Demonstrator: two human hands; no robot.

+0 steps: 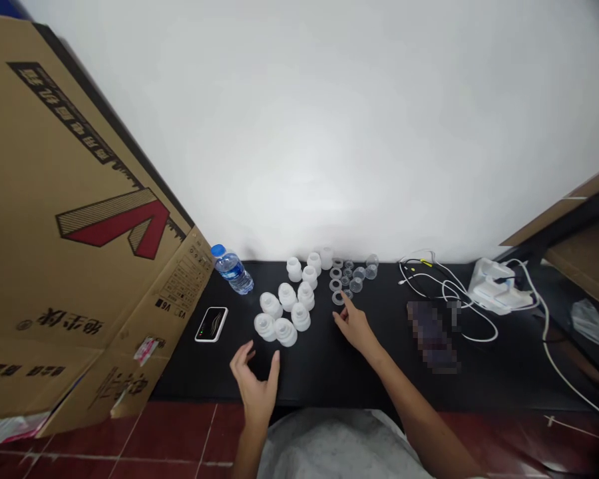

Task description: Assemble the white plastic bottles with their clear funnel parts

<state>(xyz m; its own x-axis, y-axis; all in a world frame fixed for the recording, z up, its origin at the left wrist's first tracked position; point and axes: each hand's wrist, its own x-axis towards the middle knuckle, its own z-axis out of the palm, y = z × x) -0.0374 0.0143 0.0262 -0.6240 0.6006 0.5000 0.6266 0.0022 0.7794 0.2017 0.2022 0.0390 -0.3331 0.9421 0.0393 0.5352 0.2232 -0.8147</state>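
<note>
My left hand [256,382] is at the front of the black table, its thumb and fingers spread with nothing between them. Just beyond it stand several white, stepped plastic pieces [285,331], which look like caps or bottle necks. Over on the right, my right hand [354,326] reaches forward with the index finger stretched out and the thumb apart. That fingertip is at the nearest of several translucent rings [337,298], lined up in a column; whether it touches is hard to tell. Beside the rings lie small clear pieces [346,281] and clear cups [356,285].
A water bottle [233,269] and a white-edged device [211,324] are at the left, by a large cardboard box [104,233]. White cables [449,286], a white adapter [499,286] and a blurred dark object [432,336] lie right. A white wall [329,133] borders the back.
</note>
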